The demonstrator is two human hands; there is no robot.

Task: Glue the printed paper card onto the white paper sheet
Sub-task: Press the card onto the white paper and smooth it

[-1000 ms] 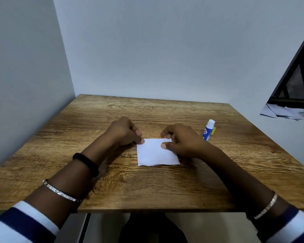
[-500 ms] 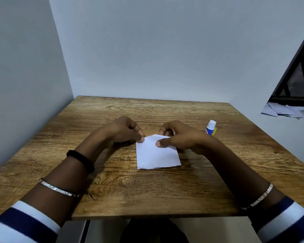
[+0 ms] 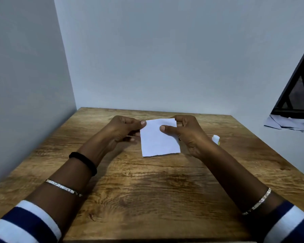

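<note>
Two hands [image 3: 165, 132] pinching white paper [image 3: 159, 139] (possibly layered), above table [image 3: 147, 190]

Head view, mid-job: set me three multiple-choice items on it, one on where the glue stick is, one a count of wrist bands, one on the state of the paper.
1. Where is the glue stick?
A. Behind the right hand, on the table
B. In the left hand
C. At the table's near left corner

2. How many bands are on the left forearm?
A. None
B. One
C. Two

3. What state is the white paper in?
A. Flat and untouched
B. Pinched at its far edge by both hands
C. Crumpled into a ball

Answers:
1 A: only its white cap shows past the right wrist.
2 C: a black band and a silver bangle sit there.
3 B: a thumb of each hand lies on the sheet's top; the near edge hangs toward the table.
</note>
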